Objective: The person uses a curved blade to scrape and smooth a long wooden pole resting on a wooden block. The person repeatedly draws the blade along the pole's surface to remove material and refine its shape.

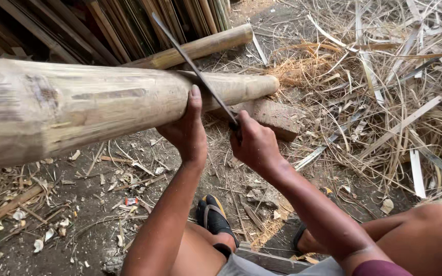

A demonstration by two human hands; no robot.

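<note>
— Where is the bamboo pole [103,105]?
— Lying left to right above the dirt floor [88,230], far end on a wooden block [274,118].
— The hands?
— Left hand [188,134] cups it underneath; right hand [254,144] grips a long blade [195,69] slanting up-left across it.

Bare arms; grey shorts [262,267]; maroon sleeve edge [382,268]; black sandal [212,214] with yellow trim.

A thick, pale bamboo pole [103,105] is held level above the dirt floor; a long dark machete blade [195,69] is pressed slantwise against it.
</note>
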